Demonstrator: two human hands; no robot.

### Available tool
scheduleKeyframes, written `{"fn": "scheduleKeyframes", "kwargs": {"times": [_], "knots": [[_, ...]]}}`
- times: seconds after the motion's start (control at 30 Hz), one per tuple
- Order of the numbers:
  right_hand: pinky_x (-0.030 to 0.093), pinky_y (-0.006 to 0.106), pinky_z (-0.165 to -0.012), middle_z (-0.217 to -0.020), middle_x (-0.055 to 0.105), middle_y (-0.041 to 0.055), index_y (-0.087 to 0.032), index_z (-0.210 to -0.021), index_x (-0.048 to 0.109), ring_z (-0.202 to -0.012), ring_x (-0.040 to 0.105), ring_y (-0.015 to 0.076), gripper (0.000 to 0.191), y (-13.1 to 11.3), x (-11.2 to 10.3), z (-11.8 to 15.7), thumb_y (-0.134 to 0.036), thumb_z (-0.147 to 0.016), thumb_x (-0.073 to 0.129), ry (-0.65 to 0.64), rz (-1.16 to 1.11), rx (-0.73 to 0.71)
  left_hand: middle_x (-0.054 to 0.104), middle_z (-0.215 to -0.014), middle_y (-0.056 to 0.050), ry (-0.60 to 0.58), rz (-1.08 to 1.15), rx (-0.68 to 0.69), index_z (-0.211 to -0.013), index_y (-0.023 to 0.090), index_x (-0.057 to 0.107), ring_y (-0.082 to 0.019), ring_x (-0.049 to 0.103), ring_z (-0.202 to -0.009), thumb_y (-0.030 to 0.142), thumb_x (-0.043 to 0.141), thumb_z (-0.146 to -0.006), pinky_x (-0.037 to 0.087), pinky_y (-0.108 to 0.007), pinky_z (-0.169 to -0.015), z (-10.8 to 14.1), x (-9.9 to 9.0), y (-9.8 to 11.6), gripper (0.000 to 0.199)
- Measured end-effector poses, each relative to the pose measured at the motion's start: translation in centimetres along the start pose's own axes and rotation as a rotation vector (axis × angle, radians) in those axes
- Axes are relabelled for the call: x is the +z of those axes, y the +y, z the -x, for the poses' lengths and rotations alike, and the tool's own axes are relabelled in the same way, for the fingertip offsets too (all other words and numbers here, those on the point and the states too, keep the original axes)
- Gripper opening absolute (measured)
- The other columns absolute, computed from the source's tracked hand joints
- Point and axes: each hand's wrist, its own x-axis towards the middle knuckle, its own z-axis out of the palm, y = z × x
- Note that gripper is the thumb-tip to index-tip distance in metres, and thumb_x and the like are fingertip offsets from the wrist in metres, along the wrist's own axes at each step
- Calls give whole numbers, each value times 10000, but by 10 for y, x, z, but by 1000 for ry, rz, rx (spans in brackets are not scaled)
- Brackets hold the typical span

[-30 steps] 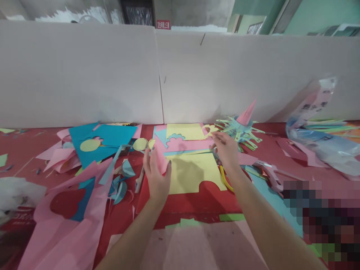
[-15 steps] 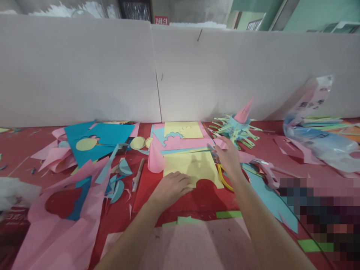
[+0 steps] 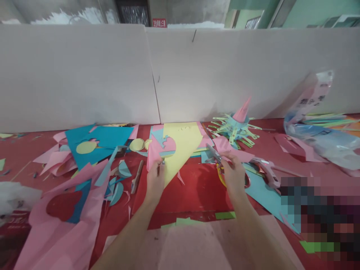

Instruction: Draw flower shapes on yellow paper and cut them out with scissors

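Your left hand (image 3: 155, 182) pinched the yellow paper (image 3: 185, 144) over a red sheet (image 3: 197, 189), while your right hand (image 3: 233, 175) gripped the scissors (image 3: 214, 153).

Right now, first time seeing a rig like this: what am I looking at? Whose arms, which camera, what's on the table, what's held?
There's no machine: these are a person's bare arms, seen by one camera worn on their head, looking forward and down.

The left hand pinches the yellow sheet, which has a piece cut out of its left side. The right hand is at the scissors; how firmly it grips is hard to tell.

On the red table are more sheets and scraps: a dark blue sheet and a pink sheet to the left. To the right stand a pink cone and a clear bag. A white board closes off the back.
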Motion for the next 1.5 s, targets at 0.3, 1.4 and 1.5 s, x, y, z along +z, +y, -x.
{"fn": "scheduleKeyframes", "kwargs": {"times": [0.3, 1.4, 1.5], "knots": [[394, 204, -319, -846, 629, 52, -177, -886, 533, -415, 503, 84, 215, 3, 8, 8, -313, -720, 544, -179, -101, 18, 367, -545, 50, -5, 47, -3, -744, 188, 486, -105, 352, -490, 356, 382, -817, 269, -206, -459, 2, 1, 4, 211], [344, 183, -275, -511, 610, -25, -211, -790, 501, -307, 480, 101, 247, 7, -10, -6, -454, -760, 467, -66, -96, 201, 504, -624, 28, -143, 43, 167, -754, 169, 535, -89, 452, -562, 342, 416, -823, 344, -187, -534, 9, 4, 1, 220], [350, 180, -284, -510, 611, -19, -208, -786, 494, -313, 482, 99, 263, 7, -10, -5, -468, -755, 470, -77, -104, 202, 489, -606, 34, -169, 44, 168, -718, 170, 526, -84, 444, -555, 347, 440, -812, 344, -178, -533, 9, 4, 2, 218]]}}
